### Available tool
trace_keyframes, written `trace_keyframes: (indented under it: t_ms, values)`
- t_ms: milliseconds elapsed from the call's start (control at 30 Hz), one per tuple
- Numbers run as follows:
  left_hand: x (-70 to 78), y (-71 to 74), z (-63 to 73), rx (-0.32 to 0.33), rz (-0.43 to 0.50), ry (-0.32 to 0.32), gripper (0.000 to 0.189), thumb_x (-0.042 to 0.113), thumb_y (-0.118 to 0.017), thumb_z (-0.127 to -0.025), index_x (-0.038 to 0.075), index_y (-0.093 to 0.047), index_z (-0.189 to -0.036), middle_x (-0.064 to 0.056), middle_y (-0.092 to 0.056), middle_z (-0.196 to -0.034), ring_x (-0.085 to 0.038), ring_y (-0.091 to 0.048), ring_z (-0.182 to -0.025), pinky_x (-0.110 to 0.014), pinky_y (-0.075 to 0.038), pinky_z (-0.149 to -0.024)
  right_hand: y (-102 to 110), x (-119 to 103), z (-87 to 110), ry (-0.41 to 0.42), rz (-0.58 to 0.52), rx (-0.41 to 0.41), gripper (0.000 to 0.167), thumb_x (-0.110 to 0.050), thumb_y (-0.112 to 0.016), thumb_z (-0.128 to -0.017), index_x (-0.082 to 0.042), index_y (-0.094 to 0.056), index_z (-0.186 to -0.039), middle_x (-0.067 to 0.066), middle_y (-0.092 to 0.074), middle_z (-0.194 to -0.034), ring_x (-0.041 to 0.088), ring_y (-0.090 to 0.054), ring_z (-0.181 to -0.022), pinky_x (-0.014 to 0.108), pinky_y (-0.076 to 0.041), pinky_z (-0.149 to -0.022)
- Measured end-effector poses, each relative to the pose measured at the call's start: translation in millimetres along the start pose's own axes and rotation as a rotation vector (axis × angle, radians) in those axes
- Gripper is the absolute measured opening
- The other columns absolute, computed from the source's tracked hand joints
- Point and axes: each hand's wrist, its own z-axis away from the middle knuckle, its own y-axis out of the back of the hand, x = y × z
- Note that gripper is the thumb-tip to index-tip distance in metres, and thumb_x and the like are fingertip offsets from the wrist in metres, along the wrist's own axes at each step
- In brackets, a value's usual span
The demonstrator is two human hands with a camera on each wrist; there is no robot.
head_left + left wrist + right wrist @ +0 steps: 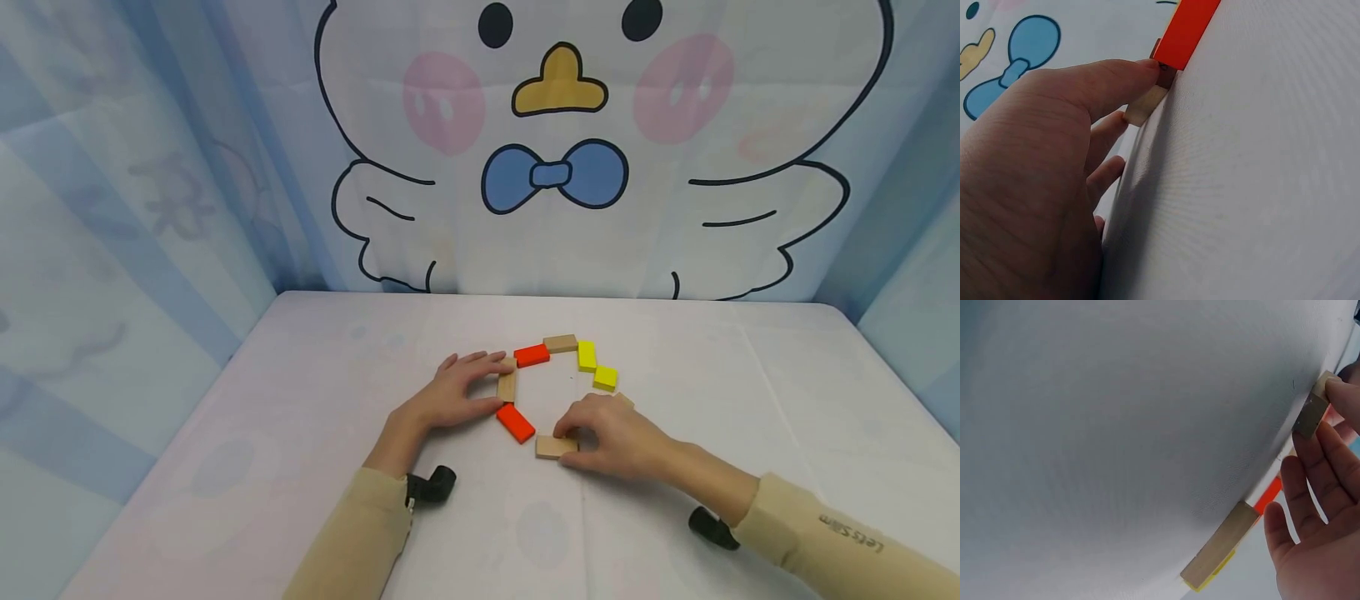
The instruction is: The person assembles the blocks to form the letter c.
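Small red, yellow and plain wooden blocks lie in an open ring on the white-covered table [480, 525]. My left hand [450, 392] pinches a plain wooden block [507, 386] on the ring's left side, thumb at its near end and fingertips at its far end. Below it a red block [516, 423] lies at a slant, close to the thumb. With my right hand [615, 437] I pinch another wooden block [551, 447] at the ring's near side, between thumb and fingers. In the right wrist view this wooden block [1311, 415] shows between the fingertips.
A red block [532, 356], a wooden block [561, 343] and two yellow blocks [587, 357] form the far and right arc. One more wooden block [624, 401] is partly hidden behind my right hand. A printed curtain [555, 250] hangs behind the table.
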Motion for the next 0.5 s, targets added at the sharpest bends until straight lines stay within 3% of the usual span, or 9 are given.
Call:
trace_keyframes:
  t_ms: [500]
  values:
    - [-0.6,-0.1,-0.7,0.0,0.011,-0.006,0.052,0.036,-0.065,-0.097,0.025,-0.054,-0.147,0.004,-0.037,-0.16,-0.023,-0.023,-0.15,-0.052,-0.001,-0.121,-2.6,-4.9,-0.9,-0.008,0.01,0.005,0.021,-0.026,-0.081,-0.088,-0.018,-0.075,-0.106,-0.016,-0.066,-0.098,0.01,-0.057,-0.094,0.036,-0.052,-0.085]
